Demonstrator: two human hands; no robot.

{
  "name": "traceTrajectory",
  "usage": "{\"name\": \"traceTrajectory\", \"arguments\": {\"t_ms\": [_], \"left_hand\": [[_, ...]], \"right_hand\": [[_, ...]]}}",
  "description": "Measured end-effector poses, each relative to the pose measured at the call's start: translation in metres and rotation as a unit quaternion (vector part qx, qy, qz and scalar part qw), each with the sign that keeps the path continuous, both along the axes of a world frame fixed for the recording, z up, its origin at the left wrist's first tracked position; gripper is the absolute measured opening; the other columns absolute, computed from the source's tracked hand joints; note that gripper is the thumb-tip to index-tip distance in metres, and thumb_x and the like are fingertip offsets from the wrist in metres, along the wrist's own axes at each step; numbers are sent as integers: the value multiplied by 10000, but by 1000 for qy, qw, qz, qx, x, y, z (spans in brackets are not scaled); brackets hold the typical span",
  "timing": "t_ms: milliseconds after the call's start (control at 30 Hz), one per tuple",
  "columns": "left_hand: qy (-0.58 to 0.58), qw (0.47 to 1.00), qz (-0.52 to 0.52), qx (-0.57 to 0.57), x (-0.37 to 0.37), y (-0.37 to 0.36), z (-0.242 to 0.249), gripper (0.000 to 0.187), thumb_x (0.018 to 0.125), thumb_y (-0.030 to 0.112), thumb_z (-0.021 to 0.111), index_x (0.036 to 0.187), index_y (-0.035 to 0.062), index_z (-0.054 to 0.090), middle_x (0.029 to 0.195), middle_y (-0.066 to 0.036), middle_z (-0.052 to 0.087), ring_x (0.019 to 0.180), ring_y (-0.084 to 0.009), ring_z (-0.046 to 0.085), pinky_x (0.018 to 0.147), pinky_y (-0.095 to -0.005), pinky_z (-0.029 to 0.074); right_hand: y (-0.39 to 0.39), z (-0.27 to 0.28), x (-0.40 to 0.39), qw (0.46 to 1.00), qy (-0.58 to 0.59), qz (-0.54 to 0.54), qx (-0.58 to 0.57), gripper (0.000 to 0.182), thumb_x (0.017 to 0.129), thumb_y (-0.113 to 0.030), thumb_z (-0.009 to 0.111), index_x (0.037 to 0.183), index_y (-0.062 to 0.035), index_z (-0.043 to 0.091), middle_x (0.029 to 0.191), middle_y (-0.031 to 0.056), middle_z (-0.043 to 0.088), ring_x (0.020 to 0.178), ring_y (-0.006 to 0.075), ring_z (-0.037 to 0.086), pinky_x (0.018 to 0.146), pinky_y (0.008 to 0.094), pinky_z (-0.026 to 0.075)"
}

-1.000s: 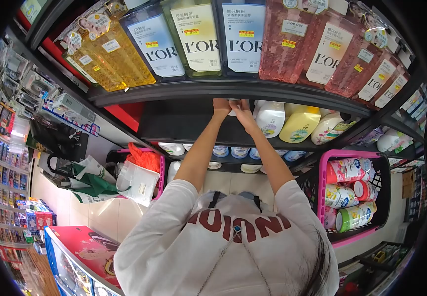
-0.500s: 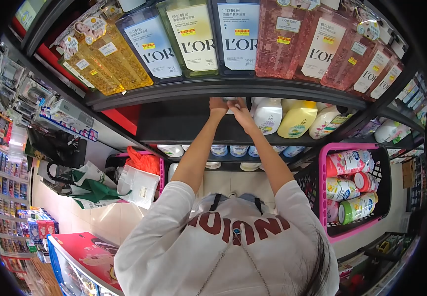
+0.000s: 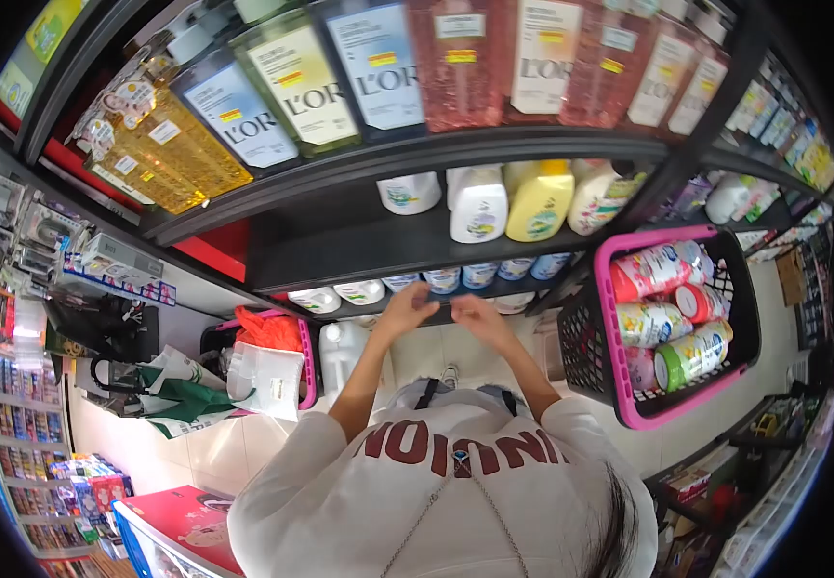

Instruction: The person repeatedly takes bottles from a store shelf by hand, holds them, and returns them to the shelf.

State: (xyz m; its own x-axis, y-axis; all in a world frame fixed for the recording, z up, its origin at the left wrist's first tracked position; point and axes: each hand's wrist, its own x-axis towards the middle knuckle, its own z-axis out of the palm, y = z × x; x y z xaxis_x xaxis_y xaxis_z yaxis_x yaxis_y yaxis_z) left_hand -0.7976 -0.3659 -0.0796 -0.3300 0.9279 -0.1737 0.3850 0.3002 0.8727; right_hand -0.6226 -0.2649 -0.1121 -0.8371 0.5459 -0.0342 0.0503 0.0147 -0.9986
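Observation:
My left hand [image 3: 407, 309] and my right hand [image 3: 476, 317] hover in front of the shelf, apart from each other. Their fingers are loosely bent, somewhat blurred, and nothing shows in either. Just beyond them, on the lower shelf, stands a row of blue-and-white bottles [image 3: 442, 279]. On the middle shelf [image 3: 325, 236] above are a white bottle [image 3: 409, 194] set further back, another white bottle with a purple print [image 3: 478, 206], a yellow bottle [image 3: 539, 202] and a floral-labelled white bottle [image 3: 602, 200].
Large pump bottles of body wash [image 3: 378, 72] line the top shelf. To the right is a pink-rimmed black basket [image 3: 629, 332] holding several bottles [image 3: 692, 354]. A second basket [image 3: 309, 361] with an orange bag [image 3: 270, 329] stands left, beside a white jug [image 3: 342, 352].
Both hands have left the middle shelf, drawn back toward my body and separated. A white bottle now shows where they were. The view has shifted, bringing the right basket nearer the centre.

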Motion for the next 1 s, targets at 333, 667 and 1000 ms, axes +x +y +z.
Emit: {"name": "traceTrajectory", "arguments": {"t_ms": [333, 667, 1000], "left_hand": [[55, 967, -237, -80, 191, -32, -25, 460, 712, 284, 665, 1053, 17, 510, 1034, -163, 562, 945, -286, 559, 770, -347, 468], [62, 894, -443, -33, 363, 18, -18, 482, 692, 299, 652, 1055, 18, 505, 997, -185, 568, 929, -308, 550, 805, -367, 432], [89, 768, -634, 20, 498, 73, 16, 505, 723, 297, 619, 1117, 20, 470, 1056, -171, 538, 997, -313, 506, 867, -383, 384]], "right_hand": [[-66, 15, 233, 986, -107, -81, -95, 287, 815, -113, 563, 1076, -3, 521, 982, 77, 564, 925, 142, 537, 803, 256, 427], [-121, 54, 400, 938, -96, -316, -103, 269, 820, -127, 557, 1056, -3, 518, 940, 108, 595, 885, 163, 557, 784, 273, 434], [-126, 73, 497, 846, -16, -516, -137, 247, 824, -87, 540, 1052, 7, 523, 939, 111, 603, 911, 164, 556, 804, 267, 424]]}}
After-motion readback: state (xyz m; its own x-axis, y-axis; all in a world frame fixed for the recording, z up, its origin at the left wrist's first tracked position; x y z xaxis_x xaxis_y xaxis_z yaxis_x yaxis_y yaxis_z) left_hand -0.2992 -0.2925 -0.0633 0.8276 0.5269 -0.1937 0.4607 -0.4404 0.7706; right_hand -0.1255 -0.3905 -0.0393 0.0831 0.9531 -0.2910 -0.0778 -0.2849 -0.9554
